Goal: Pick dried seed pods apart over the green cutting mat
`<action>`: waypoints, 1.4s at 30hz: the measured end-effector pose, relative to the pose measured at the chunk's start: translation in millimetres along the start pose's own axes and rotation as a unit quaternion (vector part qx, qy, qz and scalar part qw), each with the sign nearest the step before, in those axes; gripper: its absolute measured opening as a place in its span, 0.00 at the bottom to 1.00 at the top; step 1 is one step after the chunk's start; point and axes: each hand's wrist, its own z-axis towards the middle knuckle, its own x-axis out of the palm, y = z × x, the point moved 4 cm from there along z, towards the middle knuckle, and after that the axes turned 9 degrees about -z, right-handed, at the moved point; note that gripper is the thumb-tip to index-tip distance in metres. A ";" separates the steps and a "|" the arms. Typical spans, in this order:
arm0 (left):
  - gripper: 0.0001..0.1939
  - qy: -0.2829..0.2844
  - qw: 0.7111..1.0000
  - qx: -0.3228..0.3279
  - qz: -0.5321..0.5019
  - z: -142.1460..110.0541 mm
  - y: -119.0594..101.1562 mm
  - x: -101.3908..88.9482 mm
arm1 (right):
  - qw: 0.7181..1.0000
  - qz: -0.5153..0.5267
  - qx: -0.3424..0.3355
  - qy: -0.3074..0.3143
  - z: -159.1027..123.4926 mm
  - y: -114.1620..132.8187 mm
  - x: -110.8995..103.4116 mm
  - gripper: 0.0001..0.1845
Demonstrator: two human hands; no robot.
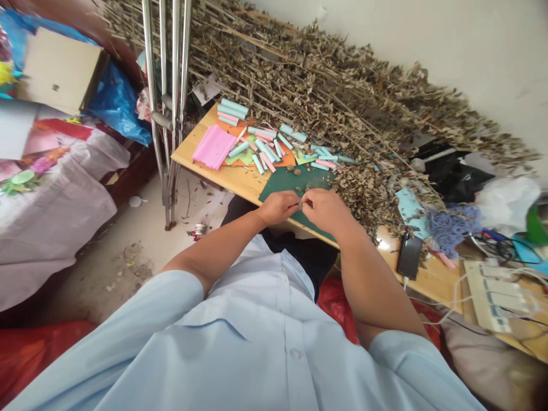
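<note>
My left hand (279, 208) and my right hand (326, 210) meet fingertip to fingertip over the table's front edge. Both are closed in a pinch on something tiny; the fingers hide most of it, so its kind does not show. Beneath them lies a dark green sheet (280, 181) with a few dried crumbs on it. Beyond it, small light-blue and pink paper rolls (266, 149) are strewn over orange and green paper. A stack of pink paper (214, 146) sits to their left. Dried leaves (359, 191) are heaped at the sheet's right side.
Long dried leafy stalks (299, 68) cover the back along the wall. Metal crutches (165, 114) stand at the table's left corner. Rightward are a phone (409, 255) on a cable, blue yarn (454, 227) and a power strip (492, 294). A cloth-covered surface (64, 211) is far left.
</note>
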 end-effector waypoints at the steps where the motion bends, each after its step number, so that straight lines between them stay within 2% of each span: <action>1: 0.18 0.000 1.000 0.002 0.001 -0.2 0.5 0.4 | 1.000 -0.008 0.001 0.006 1.3 0.9 -0.7 0.08; 5: 0.18 0.000 1.000 -0.001 -0.001 -0.7 1.9 1.3 | 0.999 -0.023 -0.005 0.024 5.7 2.8 -3.4 0.09; 10: 0.20 -0.005 1.000 -0.015 -0.010 -0.4 1.2 -0.1 | 0.999 0.018 -0.046 0.015 3.5 1.2 -4.5 0.11; 18: 0.23 0.000 1.000 -0.010 0.012 0.2 0.7 0.2 | 0.998 0.047 -0.010 -0.028 0.9 -0.5 -1.2 0.11; 31: 0.22 -0.009 1.000 -0.013 0.004 -0.2 0.1 -1.3 | 1.000 -0.013 -0.013 -0.021 1.4 1.3 -1.1 0.13; 34: 0.21 -0.008 1.000 -0.013 -0.011 0.2 -0.8 -1.8 | 0.998 0.052 -0.009 -0.024 -1.4 -3.9 -0.8 0.17; 37: 0.20 -0.009 1.000 -0.010 -0.021 0.0 -1.1 -1.6 | 0.989 0.138 0.016 -0.059 -7.3 -13.0 -0.6 0.18; 39: 0.20 -0.013 1.000 -0.010 -0.021 -0.2 -0.9 -1.4 | 0.984 0.155 0.027 -0.085 -11.3 -16.5 -0.4 0.18; 42: 0.20 -0.014 1.000 -0.013 -0.023 -0.5 0.3 -0.5 | 0.985 0.150 0.011 -0.088 -14.1 -13.8 2.3 0.19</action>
